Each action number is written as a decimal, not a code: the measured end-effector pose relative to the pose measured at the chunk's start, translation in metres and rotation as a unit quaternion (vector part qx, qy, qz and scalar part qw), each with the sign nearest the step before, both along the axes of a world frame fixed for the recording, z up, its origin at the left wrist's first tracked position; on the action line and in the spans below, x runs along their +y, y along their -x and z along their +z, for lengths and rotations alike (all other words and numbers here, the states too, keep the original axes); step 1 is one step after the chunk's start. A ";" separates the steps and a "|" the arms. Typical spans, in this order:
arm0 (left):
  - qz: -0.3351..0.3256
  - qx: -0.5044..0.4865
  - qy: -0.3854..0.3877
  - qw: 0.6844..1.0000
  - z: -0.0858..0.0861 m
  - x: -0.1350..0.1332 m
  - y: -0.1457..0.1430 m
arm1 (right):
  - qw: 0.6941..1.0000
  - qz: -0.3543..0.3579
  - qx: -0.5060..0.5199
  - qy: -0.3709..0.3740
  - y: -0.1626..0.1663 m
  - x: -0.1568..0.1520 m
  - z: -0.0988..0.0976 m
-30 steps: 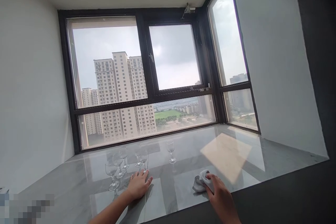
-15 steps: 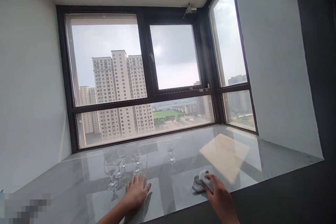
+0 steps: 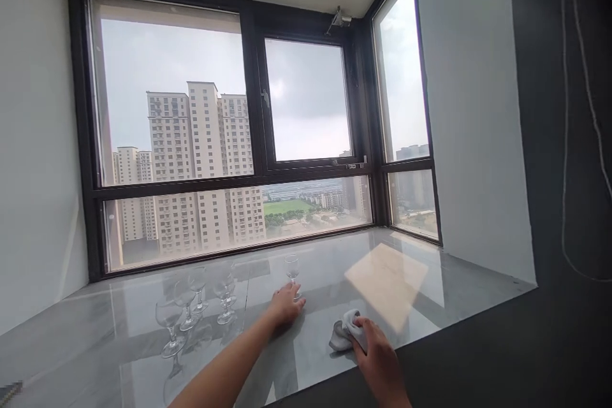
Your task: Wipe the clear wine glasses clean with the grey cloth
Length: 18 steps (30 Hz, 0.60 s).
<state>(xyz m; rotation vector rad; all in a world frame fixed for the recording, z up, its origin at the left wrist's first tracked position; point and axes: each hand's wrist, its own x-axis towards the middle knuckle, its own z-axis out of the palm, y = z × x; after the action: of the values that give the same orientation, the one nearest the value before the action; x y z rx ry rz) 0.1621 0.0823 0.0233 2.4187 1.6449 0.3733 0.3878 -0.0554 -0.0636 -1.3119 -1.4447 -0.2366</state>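
On the sill [image 3: 329, 280], wineglass [image 3: 291, 264] upright, mouth up, left hand [image 3: 287, 305] at stem

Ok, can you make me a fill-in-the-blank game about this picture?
1. The hand holding the cloth is the person's ____ one.
2. The left hand is at the glass standing ____ the cloth and the other glasses.
3. Outside, the grassy field is coloured ____.

Missing words: right; between; green.

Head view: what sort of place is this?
Probably an upper-floor room with a bay window: the window turns a corner above a deep, glossy sill, and high-rise towers stand outside.
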 end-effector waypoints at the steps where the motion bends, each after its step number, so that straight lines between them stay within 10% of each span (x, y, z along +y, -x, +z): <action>1: -0.002 -0.004 0.001 1.000 -0.001 0.001 0.000 | 1.000 0.001 -0.001 0.005 0.000 -0.001 0.001; 9: -0.030 -0.037 -0.026 0.999 -0.010 -0.076 0.066 | 1.000 0.006 0.000 0.015 -0.002 -0.001 -0.003; 18: 0.086 -0.029 -0.093 0.992 -0.014 -0.125 0.179 | 0.998 0.026 0.058 -0.020 0.001 0.003 -0.001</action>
<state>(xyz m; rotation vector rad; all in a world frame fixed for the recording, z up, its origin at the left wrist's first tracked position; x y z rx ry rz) -0.0173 -0.0431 0.0091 2.3735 1.8753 0.6448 0.3873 -0.0520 -0.0644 -1.2340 -1.3677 -0.1507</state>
